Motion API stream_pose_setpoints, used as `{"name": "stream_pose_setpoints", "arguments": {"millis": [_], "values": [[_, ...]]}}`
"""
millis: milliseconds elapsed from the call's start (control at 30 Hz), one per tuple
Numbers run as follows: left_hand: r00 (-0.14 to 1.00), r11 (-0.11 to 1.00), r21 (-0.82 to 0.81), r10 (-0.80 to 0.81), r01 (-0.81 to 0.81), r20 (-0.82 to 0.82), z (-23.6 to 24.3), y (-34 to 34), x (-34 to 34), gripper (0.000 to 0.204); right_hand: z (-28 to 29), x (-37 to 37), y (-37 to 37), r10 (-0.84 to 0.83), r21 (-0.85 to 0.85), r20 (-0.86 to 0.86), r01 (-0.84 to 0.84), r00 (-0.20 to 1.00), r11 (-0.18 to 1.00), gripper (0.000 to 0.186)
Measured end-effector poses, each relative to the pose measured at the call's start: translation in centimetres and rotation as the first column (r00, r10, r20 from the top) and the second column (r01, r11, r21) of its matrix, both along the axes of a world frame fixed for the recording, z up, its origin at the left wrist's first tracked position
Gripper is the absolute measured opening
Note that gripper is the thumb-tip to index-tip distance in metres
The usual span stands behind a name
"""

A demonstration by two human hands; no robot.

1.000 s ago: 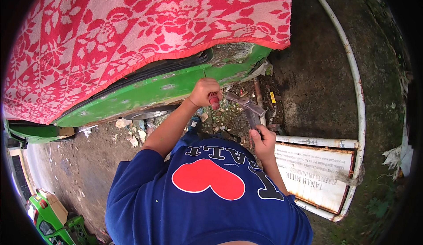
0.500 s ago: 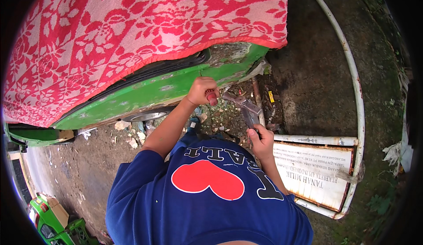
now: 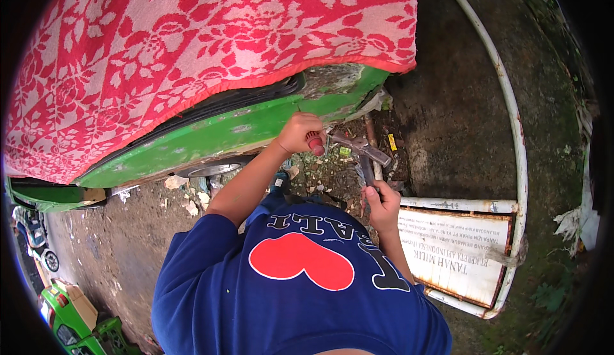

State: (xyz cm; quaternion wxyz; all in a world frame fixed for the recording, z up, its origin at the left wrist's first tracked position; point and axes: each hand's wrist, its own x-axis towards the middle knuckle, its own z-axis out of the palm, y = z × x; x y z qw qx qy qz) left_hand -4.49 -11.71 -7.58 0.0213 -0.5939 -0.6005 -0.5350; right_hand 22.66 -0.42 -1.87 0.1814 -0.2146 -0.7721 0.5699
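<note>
Two tools in hand, both beside the green car [image 3: 268, 120]. Left hand [image 3: 300, 132] clenched round a red-handled tool [image 3: 316, 146], held right against the outer face of the car's side as seen from above; contact cannot be told. Its thin shaft shows above the fist, toward the car; the handle's butt points away from it, down and right, so the long axis slants across the car's lower edge. Right hand [image 3: 382, 205] grasps a hammer [image 3: 360, 147] by the handle, farther out from the car. Hammer head lies slantwise, left end up toward the car and near the red butt, a small gap between; blocky right end turned down and away. Handle runs back from the car to the right fist. Edges: floral cloth [image 3: 211, 42] draped over the car, its hem along the upper side; wheel [image 3: 220, 168] below the car's lower edge. Room: rubble-strewn ground [image 3: 320, 173] between car and person; dark ground [image 3: 448, 99] right of the car, bounded farther out by a white pipe frame [image 3: 511, 118], with a rusty-edged sign [image 3: 451, 246] on the car's lower right.
</note>
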Motion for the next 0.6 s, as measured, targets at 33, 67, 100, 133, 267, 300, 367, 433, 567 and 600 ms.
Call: {"name": "stream_pose_setpoints", "arguments": {"millis": [33, 67, 100, 133, 267, 300, 367, 433, 567, 600], "values": [[0.999, 0.999, -0.018, 0.033, -0.033, 0.02, -0.7, -0.5, 0.1, 0.021, -0.1, 0.1, 0.1, -0.003, -0.017, 0.002, 0.003, 1.0, 1.0, 0.029], [0.993, 0.992, -0.067, 0.113, -0.11, 0.034, -1.4, -1.2, 0.0, 0.02, -0.2, 0.2, 0.2, -0.005, -0.034, 0.003, 0.005, 1.0, 0.999, 0.029], [0.981, 0.976, -0.116, 0.191, -0.185, 0.042, -2.0, -1.8, -0.1, 0.021, -0.4, 0.2, 0.3, -0.009, -0.052, 0.004, 0.009, 1.0, 0.999, 0.03], [0.962, 0.952, -0.166, 0.268, -0.258, 0.046, -2.6, -2.2, 0.0, 0.021, -0.6, 0.1, 0.3, -0.019, -0.08, -0.006, 0.018, 1.0, 0.997, 0.029], [0.795, 0.849, -0.176, 0.528, -0.498, 0.299, -4.2, -2.2, 0.4, 0.021, -1.9, -0.5, 0.6, -0.039, -0.157, -0.049, 0.031, 0.998, 0.987, 0.027], [0.749, 0.822, -0.176, 0.568, -0.542, 0.341, -4.8, -2.0, 0.3, 0.019, -2.2, -0.8, 0.7, -0.036, -0.167, -0.06, 0.026, 0.998, 0.986, 0.026], [0.667, 0.772, -0.206, 0.627, -0.601, 0.402, -5.8, -1.8, 0.1, 0.02, -2.8, -1.4, 1.0, -0.048, -0.23, -0.074, 0.029, 0.996, 0.973, 0.025], [0.598, 0.731, -0.264, 0.673, -0.63, 0.435, -6.1, -1.6, -0.4, 0.023, -3.3, -1.9, 1.3, -0.05, -0.265, -0.079, 0.027, 0.996, 0.964, 0.024], [0.481, 0.596, -0.489, 0.803, -0.636, 0.353, -6.4, -1.2, -1.5, 0.03, -3.6, -2.3, 1.8, -0.022, -0.258, -0.065, 0.005, 0.998, 0.966, 0.024], [0.44, 0.579, -0.517, 0.815, -0.63, 0.377, -6.6, -1.0, -1.7, 0.032, -3.6, -2.2, 1.9, -0.013, -0.251, -0.059, -0.003, 0.998, 0.968, 0.024]]}}
